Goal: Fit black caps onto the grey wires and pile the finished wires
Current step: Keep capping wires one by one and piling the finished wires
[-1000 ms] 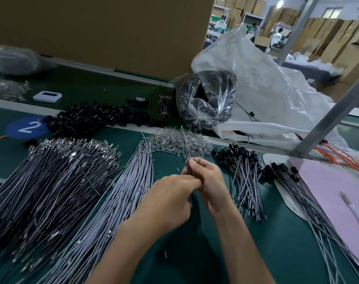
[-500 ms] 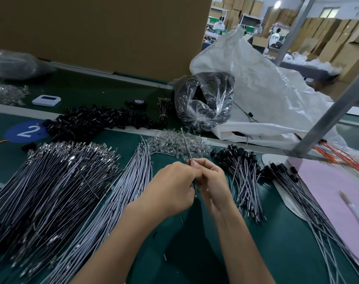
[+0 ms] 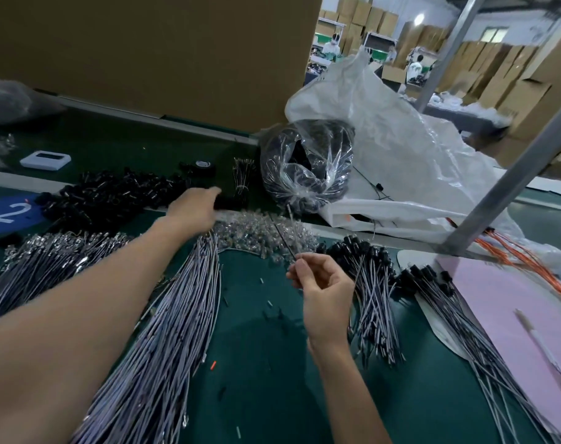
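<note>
In the lower middle of the frame a thick sheaf of bare grey wires (image 3: 163,331) fans across the green table (image 3: 272,395), its ends pointing up toward the supplies, likely so 1 can be drawn off at a time. Just right of it, the right hand (image 3: 325,299) pinches 1 grey wire (image 3: 285,243) between thumb and fingertips. The wire's tip is angled up and left, which I judge keeps the end presented for a cap. Beside that hand on the right lie 2 piles of finished wires (image 3: 373,283), black caps bunched at their upper ends, so a done piece can be dropped close by. The hands are well apart: the left hand (image 3: 196,203) is stretched to the upper middle, at the right edge of the heap of black caps (image 3: 112,200). It is blurred, so I cannot tell whether it grips one. Between the hands sits a heap of clear pieces (image 3: 263,229). Farther up, a knotted clear bag (image 3: 308,165) holds dark coiled stuff, too glossy to identify, and behind it an open white sack (image 3: 401,149) hides its contents.
</note>
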The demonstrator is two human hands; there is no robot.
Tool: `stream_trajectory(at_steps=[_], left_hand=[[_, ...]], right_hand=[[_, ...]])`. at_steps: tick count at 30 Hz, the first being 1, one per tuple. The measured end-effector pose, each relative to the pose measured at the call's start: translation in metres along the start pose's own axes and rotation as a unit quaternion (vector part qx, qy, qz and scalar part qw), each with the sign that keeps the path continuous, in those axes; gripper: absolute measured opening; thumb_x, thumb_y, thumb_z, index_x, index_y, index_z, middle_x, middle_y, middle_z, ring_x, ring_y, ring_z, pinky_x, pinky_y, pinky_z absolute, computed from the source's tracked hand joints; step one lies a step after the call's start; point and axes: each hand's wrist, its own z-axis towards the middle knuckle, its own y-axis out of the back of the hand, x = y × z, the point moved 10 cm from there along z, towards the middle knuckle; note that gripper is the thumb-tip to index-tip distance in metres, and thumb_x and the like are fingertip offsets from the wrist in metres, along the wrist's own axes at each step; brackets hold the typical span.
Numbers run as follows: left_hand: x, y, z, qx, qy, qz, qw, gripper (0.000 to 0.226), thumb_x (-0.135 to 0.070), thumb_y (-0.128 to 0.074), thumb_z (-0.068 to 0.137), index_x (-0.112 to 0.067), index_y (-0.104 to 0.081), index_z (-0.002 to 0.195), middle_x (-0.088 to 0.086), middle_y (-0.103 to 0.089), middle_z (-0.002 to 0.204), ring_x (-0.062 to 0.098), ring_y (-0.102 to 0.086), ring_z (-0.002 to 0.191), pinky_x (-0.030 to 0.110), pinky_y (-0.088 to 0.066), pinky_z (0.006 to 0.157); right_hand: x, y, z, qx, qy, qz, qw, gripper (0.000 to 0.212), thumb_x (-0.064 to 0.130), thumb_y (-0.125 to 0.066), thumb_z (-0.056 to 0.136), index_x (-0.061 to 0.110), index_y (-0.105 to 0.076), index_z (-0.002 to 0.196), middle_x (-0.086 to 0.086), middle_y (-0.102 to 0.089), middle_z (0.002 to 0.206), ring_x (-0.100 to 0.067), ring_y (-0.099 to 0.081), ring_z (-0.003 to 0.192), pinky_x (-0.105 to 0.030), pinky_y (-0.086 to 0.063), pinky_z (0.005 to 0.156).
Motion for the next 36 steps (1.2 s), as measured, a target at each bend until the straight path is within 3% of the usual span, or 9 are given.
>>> stream_trajectory(at_steps=[5, 14, 16, 18, 22, 26, 31, 36], left_hand=[[0.000, -0.003, 0.026, -0.045, -0.056, 0.068, 0.995, 0.047, 0.006, -0.046, 0.090, -0.016, -0.062, 0.128, 0.011, -0.060, 0.129, 0.034, -0.057, 0.113, 0.042, -0.051, 0.081], [-0.002, -0.004, 0.044, -0.061, -0.059, 0.113, 0.990, 0.020, -0.010, -0.057, 0.096, -0.003, -0.063, 0.113, 0.014, -0.055, 0.112, 0.033, -0.050, 0.109, 0.044, -0.047, 0.082], [-0.013, 0.007, 0.038, -0.104, -0.069, 0.086, 0.988, 0.017, -0.014, -0.056, 0.097, -0.004, -0.063, 0.109, 0.015, -0.062, 0.107, 0.033, -0.054, 0.102, 0.042, -0.048, 0.078], [-0.028, 0.022, 0.022, -0.155, -0.065, -0.040, 0.985, 0.015, -0.018, -0.058, 0.097, -0.007, -0.064, 0.106, 0.011, -0.067, 0.098, 0.030, -0.060, 0.088, 0.038, -0.049, 0.071], [-0.064, 0.032, -0.031, -0.191, -0.048, -0.347, 0.917, 0.013, -0.020, -0.078, 0.082, -0.011, -0.073, 0.090, 0.000, -0.070, 0.080, 0.016, -0.064, 0.072, 0.026, -0.051, 0.071], [-0.072, -0.006, -0.085, -0.139, 0.071, -0.590, 0.792, 0.015, -0.005, -0.081, 0.076, -0.018, -0.073, 0.082, -0.004, -0.072, 0.071, 0.006, -0.068, 0.061, 0.016, -0.054, 0.057], [-0.082, -0.054, -0.132, -0.078, 0.107, -0.694, 0.708, 0.028, 0.005, -0.074, 0.080, -0.022, -0.074, 0.089, -0.008, -0.074, 0.083, -0.004, -0.068, 0.071, 0.008, -0.049, 0.065], [-0.083, -0.059, -0.139, -0.066, 0.091, -0.726, 0.678, 0.026, 0.002, -0.062, 0.092, -0.021, -0.074, 0.099, -0.009, -0.074, 0.081, 0.006, -0.068, 0.074, 0.018, -0.055, 0.074]], right_hand=[[0.000, -0.002, 0.003, 0.002, 0.018, -0.028, 0.999, 0.015, 0.004, -0.066, 0.090, 0.017, -0.071, 0.086, 0.000, -0.073, 0.076, -0.013, -0.069, 0.071, -0.020, -0.054, 0.068], [-0.002, -0.003, 0.004, 0.017, 0.029, -0.041, 0.999, 0.019, 0.004, -0.067, 0.090, 0.021, -0.070, 0.083, 0.000, -0.073, 0.075, -0.013, -0.069, 0.070, -0.021, -0.053, 0.066], [-0.001, -0.002, 0.005, 0.013, 0.035, -0.051, 0.998, 0.020, 0.005, -0.067, 0.090, 0.023, -0.070, 0.082, 0.001, -0.073, 0.075, -0.013, -0.069, 0.070, -0.021, -0.053, 0.066], [0.000, 0.000, 0.007, 0.003, 0.044, -0.069, 0.997, 0.020, 0.008, -0.067, 0.090, 0.026, -0.070, 0.083, 0.004, -0.072, 0.075, -0.010, -0.067, 0.070, -0.022, -0.053, 0.066], [-0.003, 0.011, 0.011, -0.038, 0.033, -0.082, 0.995, 0.018, 0.008, -0.068, 0.090, 0.025, -0.071, 0.084, 0.006, -0.070, 0.074, -0.006, -0.065, 0.068, -0.026, -0.054, 0.066], [0.010, 0.034, 0.014, -0.083, 0.040, -0.028, 0.995, 0.018, 0.000, -0.068, 0.087, 0.018, -0.071, 0.085, 0.004, -0.071, 0.076, -0.005, -0.064, 0.068, -0.018, -0.051, 0.064], [0.035, 0.061, 0.017, -0.043, 0.073, -0.057, 0.995, 0.023, -0.001, -0.073, 0.082, 0.021, -0.074, 0.081, 0.001, -0.074, 0.077, -0.012, -0.068, 0.074, -0.022, -0.056, 0.071], [0.039, 0.076, 0.011, 0.000, 0.092, -0.112, 0.989, 0.021, 0.000, -0.074, 0.081, 0.021, -0.075, 0.082, 0.003, -0.074, 0.077, -0.011, -0.069, 0.073, -0.020, -0.055, 0.071]])
